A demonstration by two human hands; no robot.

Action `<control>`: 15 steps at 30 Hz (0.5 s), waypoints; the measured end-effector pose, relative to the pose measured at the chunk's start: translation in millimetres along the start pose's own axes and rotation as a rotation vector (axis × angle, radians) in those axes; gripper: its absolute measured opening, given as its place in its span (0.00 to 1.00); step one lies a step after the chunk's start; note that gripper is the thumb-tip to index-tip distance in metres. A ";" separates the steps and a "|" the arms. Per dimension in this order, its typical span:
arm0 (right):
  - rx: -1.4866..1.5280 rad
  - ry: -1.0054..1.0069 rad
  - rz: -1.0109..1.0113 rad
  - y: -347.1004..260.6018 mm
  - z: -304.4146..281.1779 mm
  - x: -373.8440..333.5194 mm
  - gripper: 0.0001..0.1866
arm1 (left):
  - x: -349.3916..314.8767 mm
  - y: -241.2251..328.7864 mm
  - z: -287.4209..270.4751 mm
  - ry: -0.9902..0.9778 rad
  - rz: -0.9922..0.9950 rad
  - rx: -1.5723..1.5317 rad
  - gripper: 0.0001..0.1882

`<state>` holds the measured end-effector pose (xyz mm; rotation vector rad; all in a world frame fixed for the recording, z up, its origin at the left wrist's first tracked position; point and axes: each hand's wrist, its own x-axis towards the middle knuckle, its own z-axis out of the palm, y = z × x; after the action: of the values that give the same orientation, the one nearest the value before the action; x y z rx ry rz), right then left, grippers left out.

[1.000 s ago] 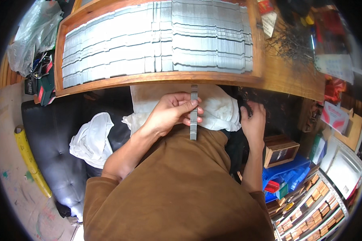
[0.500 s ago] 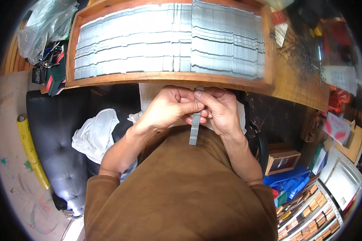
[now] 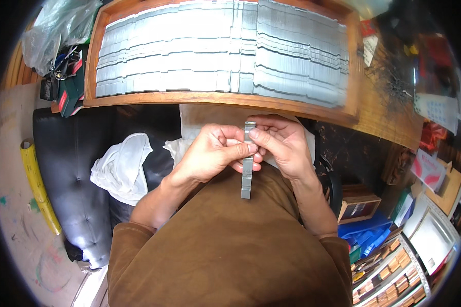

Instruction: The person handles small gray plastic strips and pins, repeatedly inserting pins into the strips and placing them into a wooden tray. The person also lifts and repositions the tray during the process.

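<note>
A: What do we have at the centre?
B: One grey metal strip, in front of our chest, its near end over our brown shirt. We can't tell whether it is a single piece or several pressed together.
A: And our two hands?
B: Both are closed on it. Our left hand pinches its middle between thumb and fingers; our right hand has its thumb on the upper part. The fingertips behind the strip are partly hidden from us.
A: Under them?
B: A pale cloth, mostly covered by our hands and forearms. We count a second, white cloth to the left, bunched on a black padded seat.
A: Beyond our hands?
B: One wooden tray, its far side cut off at the top. It is packed with grey metal pieces, too tight and too glare-washed on the left for us to count.
A: What stands around that?
B: To its right, a wooden table, its far part dim and blurred. To its left, one clear plastic bag, cut off above. We also see one yellow roll at far left and one small wooden box near our right elbow.
</note>
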<state>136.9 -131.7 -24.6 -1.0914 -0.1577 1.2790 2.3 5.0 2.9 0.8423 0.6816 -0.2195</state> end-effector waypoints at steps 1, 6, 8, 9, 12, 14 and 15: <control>-0.028 -0.004 -0.046 0.6 -1.9 0.1 0.13 | 0.3 -1.7 -0.8 0.002 -0.009 0.000 0.11; -0.144 0.082 -0.067 4.8 -1.9 3.0 0.12 | 6.6 -5.9 -5.2 0.023 -0.009 0.047 0.10; -0.176 0.123 -0.059 11.6 -4.7 7.2 0.13 | 9.7 -7.3 -7.5 0.031 -0.015 0.069 0.10; -0.164 0.126 -0.058 13.3 -5.1 8.0 0.13 | 11.3 -7.9 -8.9 0.030 -0.013 0.078 0.10; -0.133 0.124 -0.054 15.9 -6.1 9.6 0.13 | 13.6 -11.6 -10.7 0.029 0.003 0.078 0.10; -0.112 0.114 -0.052 17.4 -7.8 9.5 0.13 | 14.5 -14.2 -11.6 0.028 0.012 0.074 0.09; -0.116 0.118 -0.052 18.3 -8.2 9.7 0.12 | 14.8 -15.3 -12.3 0.028 0.015 0.074 0.09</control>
<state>133.0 -130.3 -46.5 -1.2511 -0.1718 1.1676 1.3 5.3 -21.7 0.9221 0.6967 -0.2210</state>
